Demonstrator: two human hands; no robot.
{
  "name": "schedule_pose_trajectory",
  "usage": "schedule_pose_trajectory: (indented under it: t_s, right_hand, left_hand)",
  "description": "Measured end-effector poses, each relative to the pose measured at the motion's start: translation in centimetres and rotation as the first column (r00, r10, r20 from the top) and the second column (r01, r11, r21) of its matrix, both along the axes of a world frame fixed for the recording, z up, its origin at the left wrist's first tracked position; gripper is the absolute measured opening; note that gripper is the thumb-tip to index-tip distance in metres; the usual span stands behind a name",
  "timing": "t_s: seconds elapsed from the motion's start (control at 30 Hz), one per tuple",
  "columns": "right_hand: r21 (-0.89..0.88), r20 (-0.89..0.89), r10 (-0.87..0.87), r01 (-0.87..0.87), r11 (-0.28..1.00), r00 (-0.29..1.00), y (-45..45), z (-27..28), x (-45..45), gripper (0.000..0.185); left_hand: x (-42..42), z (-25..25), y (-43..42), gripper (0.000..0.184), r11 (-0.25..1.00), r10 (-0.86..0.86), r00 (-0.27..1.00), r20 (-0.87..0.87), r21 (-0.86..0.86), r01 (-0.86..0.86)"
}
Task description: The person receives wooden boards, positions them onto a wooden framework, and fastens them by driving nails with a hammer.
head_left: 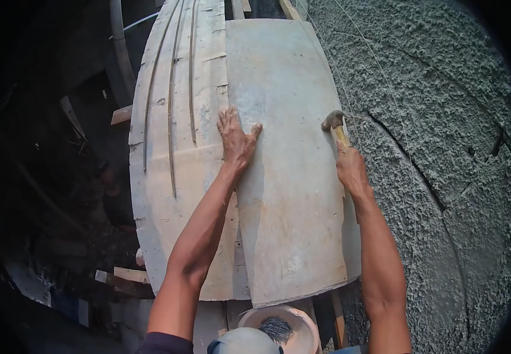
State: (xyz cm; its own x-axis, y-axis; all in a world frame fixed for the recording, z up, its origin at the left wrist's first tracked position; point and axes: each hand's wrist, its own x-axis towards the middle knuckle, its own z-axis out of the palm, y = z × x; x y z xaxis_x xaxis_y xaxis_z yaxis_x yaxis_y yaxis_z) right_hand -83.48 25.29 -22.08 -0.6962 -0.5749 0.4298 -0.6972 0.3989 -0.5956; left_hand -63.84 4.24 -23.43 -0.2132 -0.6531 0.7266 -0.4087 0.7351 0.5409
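Observation:
My left hand presses down with spread fingers where a pale plywood sheet meets the board surface to its left. Gripped in my right hand is a hammer, its head resting at or just over the sheet's right edge, beside the rough wall. Whether the head touches the wood I cannot tell. Three thin rods lie lengthwise on the left boards.
A bucket of nails stands close to me, below the sheet's near edge. Rough, cracked wall runs along the right, with thin strings in front. On the left is a dark drop with timber ends sticking out.

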Motion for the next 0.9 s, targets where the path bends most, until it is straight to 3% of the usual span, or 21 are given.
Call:
schedule_pose_trajectory:
  t_s: [0.17,0.27,0.53,0.63,0.73,0.9]
  right_hand:
    - [0.145,-0.068,0.095,-0.085,0.986,0.993,3.0,0.5,0.5,0.067]
    - [0.185,-0.017,0.036,-0.032,0.982,0.999,5.3,-0.6,1.8,0.066]
    - [0.124,0.067,-0.025,0.017,0.992,0.997,6.0,-2.6,1.5,0.061]
    - [0.081,0.06,-0.02,0.015,0.997,0.998,5.9,-3.2,1.6,0.062]
    - [0.059,0.074,-0.003,-0.002,0.998,0.997,6.2,-3.1,1.4,0.062]
    - [0.117,0.101,-0.005,-0.007,0.993,0.995,6.2,-3.2,1.2,0.059]
  left_hand:
    - [-0.1,-0.1,0.1,0.088,1.0,0.01,1.0,0.026,0.022,-0.011]
    - [-0.1,-0.2,0.0,0.088,1.0,0.003,1.0,0.018,0.019,-0.003]
    - [1.8,-1.1,2.4,0.101,0.995,0.084,0.993,0.083,-0.062,-0.079]
    - [4.5,-3.9,5.7,0.095,0.997,0.083,0.993,0.086,-0.006,-0.083]
    - [5.0,-5.0,7.3,0.09,0.99,0.121,0.973,0.198,0.054,-0.134]
    - [4.6,-5.0,6.8,0.078,0.998,0.054,0.995,0.081,0.016,-0.055]
